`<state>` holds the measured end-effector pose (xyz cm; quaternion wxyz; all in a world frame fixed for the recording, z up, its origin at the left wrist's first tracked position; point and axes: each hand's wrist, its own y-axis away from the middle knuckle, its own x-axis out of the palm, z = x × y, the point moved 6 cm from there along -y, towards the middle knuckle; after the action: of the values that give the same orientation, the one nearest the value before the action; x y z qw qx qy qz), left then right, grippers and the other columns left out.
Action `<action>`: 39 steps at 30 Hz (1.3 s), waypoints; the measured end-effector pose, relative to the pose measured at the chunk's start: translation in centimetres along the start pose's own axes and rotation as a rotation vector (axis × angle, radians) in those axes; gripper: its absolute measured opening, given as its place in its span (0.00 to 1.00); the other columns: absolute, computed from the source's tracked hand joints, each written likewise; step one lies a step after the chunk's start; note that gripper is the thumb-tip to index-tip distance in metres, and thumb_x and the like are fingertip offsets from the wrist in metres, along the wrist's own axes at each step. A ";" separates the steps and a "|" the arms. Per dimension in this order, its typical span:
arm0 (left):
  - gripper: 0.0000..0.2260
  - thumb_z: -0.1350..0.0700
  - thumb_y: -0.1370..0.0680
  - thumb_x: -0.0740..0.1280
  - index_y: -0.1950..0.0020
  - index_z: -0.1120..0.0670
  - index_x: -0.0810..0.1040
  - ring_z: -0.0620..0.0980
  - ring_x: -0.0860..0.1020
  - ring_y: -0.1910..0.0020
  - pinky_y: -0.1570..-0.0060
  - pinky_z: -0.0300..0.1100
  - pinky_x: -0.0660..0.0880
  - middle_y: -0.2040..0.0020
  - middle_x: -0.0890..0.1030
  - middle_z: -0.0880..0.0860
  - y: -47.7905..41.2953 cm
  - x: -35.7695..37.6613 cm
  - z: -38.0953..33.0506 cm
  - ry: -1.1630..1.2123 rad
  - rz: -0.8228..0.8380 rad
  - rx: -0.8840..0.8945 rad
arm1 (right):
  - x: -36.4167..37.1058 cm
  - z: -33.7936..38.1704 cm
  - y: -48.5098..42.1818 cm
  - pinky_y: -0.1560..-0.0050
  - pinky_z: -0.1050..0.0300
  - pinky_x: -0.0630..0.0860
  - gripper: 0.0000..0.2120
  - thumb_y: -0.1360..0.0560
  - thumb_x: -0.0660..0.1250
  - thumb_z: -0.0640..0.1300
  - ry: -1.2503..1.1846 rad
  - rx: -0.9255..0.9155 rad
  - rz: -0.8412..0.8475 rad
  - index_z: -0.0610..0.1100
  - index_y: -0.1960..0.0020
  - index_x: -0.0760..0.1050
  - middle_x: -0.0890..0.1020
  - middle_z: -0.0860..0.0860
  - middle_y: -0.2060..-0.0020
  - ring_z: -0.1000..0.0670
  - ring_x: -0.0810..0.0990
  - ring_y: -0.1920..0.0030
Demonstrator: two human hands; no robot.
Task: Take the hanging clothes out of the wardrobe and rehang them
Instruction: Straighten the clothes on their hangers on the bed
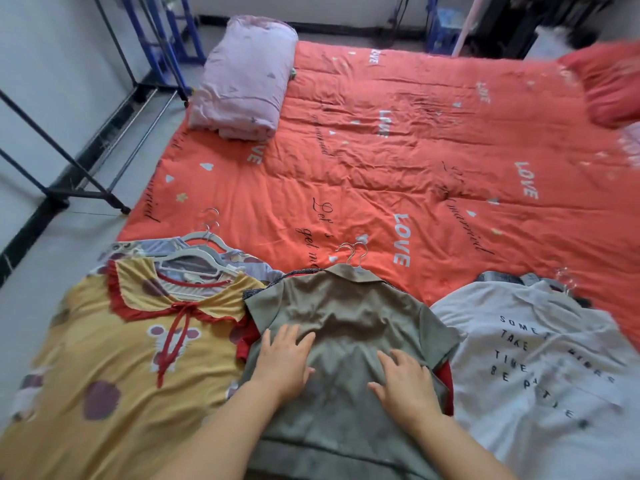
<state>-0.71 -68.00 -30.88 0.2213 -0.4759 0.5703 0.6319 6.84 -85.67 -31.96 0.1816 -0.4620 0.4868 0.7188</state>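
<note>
Olive, matte-woven shirt point(349, 327) lies flat at the near edge of the bed point(415, 140), its collar on metal-hooked hangers point(353, 256). Both hands, left hand point(285, 362) and right hand point(403, 384), press on it with fingers spread and straight. Beside it lie a yellow frilled-collar dress point(114, 358) and a white lettered tee point(540, 358).

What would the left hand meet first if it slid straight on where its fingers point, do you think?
Likely the collar of the olive shirt that the left hand lies on, then the hanger hooks.
</note>
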 end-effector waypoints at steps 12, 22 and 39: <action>0.25 0.46 0.21 0.60 0.26 0.48 0.57 0.52 0.53 0.26 0.28 0.55 0.48 0.26 0.57 0.53 9.4 -4.5 1.2 0.044 -0.106 -0.009 | -5.0 2.1 8.8 0.32 0.50 0.59 0.27 0.23 0.58 0.58 0.026 -0.010 -0.120 0.52 0.27 0.57 0.61 0.50 0.29 0.49 0.61 0.29; 0.25 0.48 0.21 0.60 0.26 0.50 0.58 0.55 0.55 0.28 0.29 0.54 0.51 0.28 0.60 0.55 16.8 -3.7 2.5 0.074 -0.116 -0.160 | -5.1 5.1 11.5 0.34 0.54 0.64 0.26 0.24 0.60 0.58 0.028 -0.215 -0.138 0.52 0.29 0.60 0.64 0.52 0.31 0.50 0.65 0.31; 0.22 0.49 0.21 0.60 0.28 0.50 0.62 0.55 0.55 0.27 0.29 0.55 0.50 0.27 0.60 0.55 18.7 -3.4 15.6 0.078 -0.096 -0.162 | -3.9 17.9 9.0 0.37 0.56 0.66 0.25 0.24 0.60 0.57 0.034 -0.252 -0.117 0.52 0.30 0.62 0.68 0.52 0.34 0.49 0.68 0.34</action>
<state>-20.00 -57.29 -20.09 0.1896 -0.5431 0.5023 0.6456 -6.34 -73.59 -22.14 0.1557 -0.5208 0.3680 0.7544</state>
